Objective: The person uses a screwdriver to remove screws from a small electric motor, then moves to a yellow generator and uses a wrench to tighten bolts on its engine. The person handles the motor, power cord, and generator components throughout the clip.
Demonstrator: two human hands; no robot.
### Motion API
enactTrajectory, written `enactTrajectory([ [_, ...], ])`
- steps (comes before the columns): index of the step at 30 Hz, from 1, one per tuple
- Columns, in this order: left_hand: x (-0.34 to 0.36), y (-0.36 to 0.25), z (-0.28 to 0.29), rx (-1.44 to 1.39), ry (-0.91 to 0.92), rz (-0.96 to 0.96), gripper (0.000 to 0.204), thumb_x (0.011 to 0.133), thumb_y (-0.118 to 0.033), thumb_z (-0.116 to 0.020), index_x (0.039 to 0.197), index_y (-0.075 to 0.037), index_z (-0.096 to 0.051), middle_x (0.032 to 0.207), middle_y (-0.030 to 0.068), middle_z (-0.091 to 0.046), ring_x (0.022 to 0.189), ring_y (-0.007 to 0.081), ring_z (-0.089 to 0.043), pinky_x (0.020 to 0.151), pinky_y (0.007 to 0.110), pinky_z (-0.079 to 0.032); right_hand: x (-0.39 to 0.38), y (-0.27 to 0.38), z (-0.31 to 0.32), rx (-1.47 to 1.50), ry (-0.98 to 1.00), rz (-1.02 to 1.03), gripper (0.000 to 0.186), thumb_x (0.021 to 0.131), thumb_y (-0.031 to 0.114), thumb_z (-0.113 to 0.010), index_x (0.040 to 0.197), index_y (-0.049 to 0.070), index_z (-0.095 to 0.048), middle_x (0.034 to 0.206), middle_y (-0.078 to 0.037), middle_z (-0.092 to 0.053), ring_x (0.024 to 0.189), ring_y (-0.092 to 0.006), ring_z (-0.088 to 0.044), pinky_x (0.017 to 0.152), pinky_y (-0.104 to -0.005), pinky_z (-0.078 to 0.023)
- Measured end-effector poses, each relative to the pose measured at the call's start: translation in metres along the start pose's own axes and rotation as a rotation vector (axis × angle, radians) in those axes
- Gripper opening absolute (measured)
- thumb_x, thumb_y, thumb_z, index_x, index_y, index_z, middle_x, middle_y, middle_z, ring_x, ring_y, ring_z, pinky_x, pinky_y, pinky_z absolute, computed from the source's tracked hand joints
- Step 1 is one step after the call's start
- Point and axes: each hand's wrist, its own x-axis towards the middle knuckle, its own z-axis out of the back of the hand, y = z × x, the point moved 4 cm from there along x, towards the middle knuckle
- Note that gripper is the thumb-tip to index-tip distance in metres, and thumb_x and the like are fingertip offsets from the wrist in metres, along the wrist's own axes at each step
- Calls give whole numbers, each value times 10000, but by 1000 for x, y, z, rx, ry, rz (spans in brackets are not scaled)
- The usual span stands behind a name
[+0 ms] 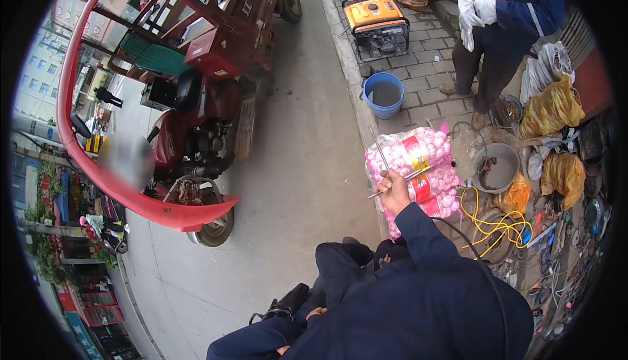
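Right hand (394, 192): closed around thin metal rods (379, 148)
Left hand (316, 312): mostly hidden, cannot tell
Rod tips: better to guide away from pink net bags (437, 143)

Right hand (395, 192) curled tight; left hand (316, 312) seemingly low, mostly hidden.

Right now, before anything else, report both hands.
Left hand: mostly hidden, cannot tell whether open or closed.
Right hand: closed, holding a thin metal tool.
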Motion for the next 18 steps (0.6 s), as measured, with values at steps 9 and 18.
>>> enactTrajectory([
  [9,230,-209,-29,298,11,-28,265,983,-133,-596,1209,5,-595,938,176,-707,739,311,-694,646,413,-591,212,-53,-53,253,-49,286,280,1098,289,-456,986,66,-582,568,65,-351,512,-113,-372,742,-379,-447],
  [18,371,-685,-307,327,173,-507,200,958,-51,-595,1123,60,-578,810,170,-669,667,257,-659,567,382,-569,369,-85,-103,-219,-513,307,382,1044,302,-525,1000,-49,-669,557,28,-373,444,-139,-392,494,-368,-423],
])
